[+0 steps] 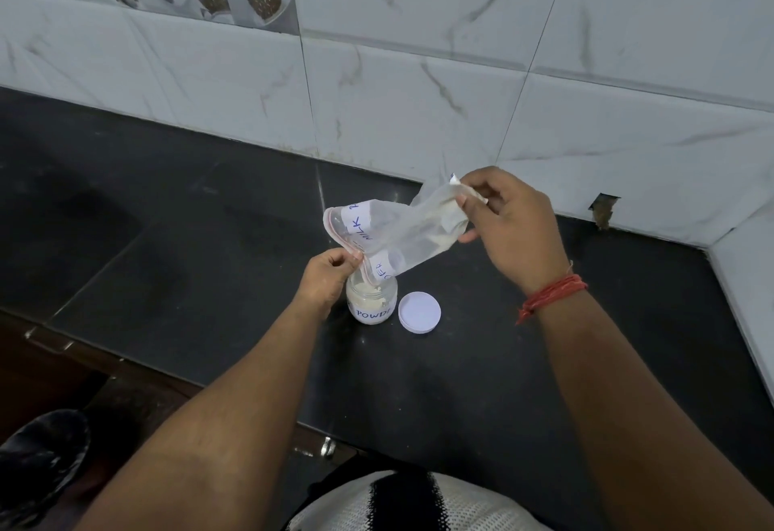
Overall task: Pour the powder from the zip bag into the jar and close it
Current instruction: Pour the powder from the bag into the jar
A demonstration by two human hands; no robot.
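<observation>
- two hands raised: your right hand [509, 225] pinches the zip bag [393, 233] bottom high, your left hand [328, 277] pinches its mouth over the jar [371, 299].
- lid [419, 312] lies just beside the jar on the counter [167, 216].

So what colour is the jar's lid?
White, the lid lies on the dark counter; head view.

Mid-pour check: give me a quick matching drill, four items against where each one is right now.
Items:
1. zip bag
2. jar
3. lid
4. red thread

States:
A. lying on the counter right of the jar
B. around the right wrist
C. held tilted by both hands, mouth down
D. standing open, partly filled with powder

Pairs: 1-C, 2-D, 3-A, 4-B
</observation>
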